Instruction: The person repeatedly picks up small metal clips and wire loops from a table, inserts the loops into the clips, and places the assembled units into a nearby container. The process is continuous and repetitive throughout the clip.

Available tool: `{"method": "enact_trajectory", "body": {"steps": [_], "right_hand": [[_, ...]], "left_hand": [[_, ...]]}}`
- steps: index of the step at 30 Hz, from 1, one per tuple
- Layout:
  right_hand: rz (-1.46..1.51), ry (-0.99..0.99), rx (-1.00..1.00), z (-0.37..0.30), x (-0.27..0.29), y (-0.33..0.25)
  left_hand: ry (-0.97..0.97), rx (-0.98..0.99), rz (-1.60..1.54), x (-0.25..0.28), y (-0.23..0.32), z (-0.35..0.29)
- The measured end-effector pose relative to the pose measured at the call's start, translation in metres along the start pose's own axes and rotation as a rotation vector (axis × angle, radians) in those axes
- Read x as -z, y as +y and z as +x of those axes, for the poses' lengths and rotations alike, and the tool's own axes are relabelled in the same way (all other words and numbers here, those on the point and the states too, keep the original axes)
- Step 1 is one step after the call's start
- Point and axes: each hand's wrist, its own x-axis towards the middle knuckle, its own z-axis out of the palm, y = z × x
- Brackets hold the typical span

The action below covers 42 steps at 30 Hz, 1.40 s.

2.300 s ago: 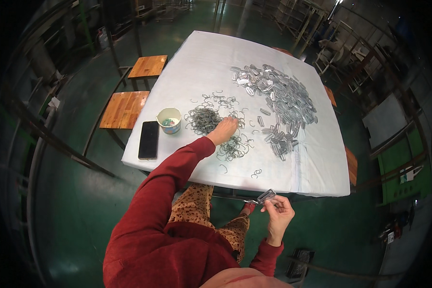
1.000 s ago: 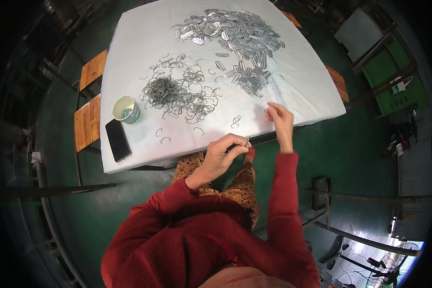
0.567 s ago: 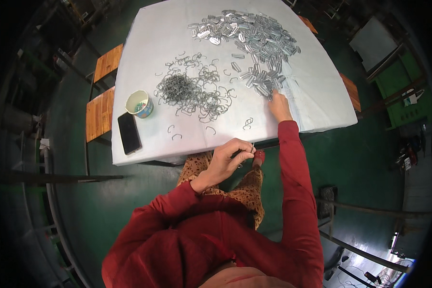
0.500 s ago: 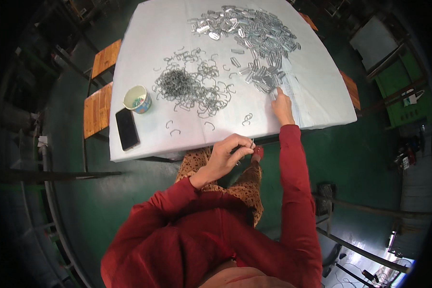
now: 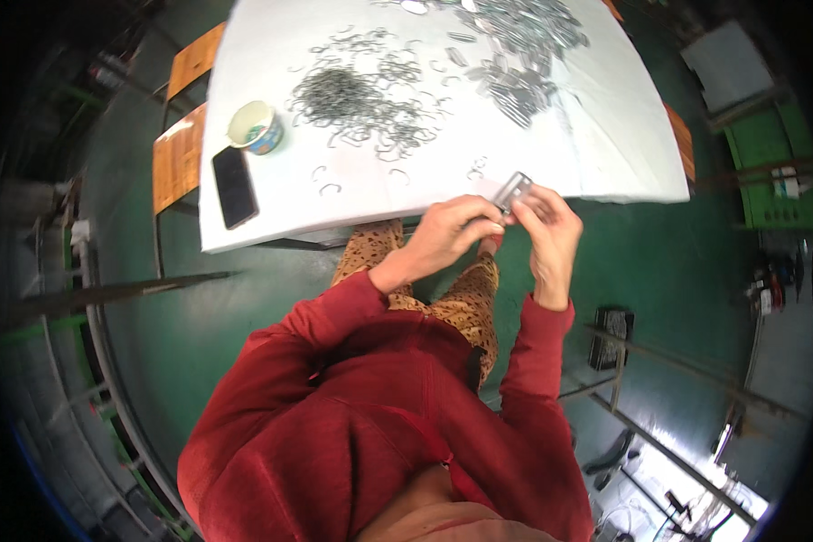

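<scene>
Head view, a right hand (image 5: 556,230) pinched a metal buckle (image 5: 515,189) above the surface (image 5: 619,172) edge at six o'clock, left hand (image 5: 449,232) fingertips pressed together beside it, contents unclear, wire hooks (image 5: 334,95) at ten o'clock from both.

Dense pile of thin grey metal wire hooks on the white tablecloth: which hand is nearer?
Left. The left hand is right of the pile and toward the person; the right hand is farther right, holding a silver metal buckle.
</scene>
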Motion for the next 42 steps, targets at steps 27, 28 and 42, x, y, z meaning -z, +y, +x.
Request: {"method": "enact_trajectory", "body": {"steps": [27,28,42], "right_hand": [[0.017,0.125,0.142,-0.031,-0.005,-0.021],[0.024,0.13,0.142,-0.033,-0.004,-0.022],[-0.013,0.11,0.19,-0.038,-0.006,-0.026]], "left_hand": [[0.17,0.064,1.188,0.148,-0.165,0.136],[0.164,0.07,1.213,0.142,-0.162,0.135],[0.181,0.019,1.381,0.139,-0.161,0.119]]}}
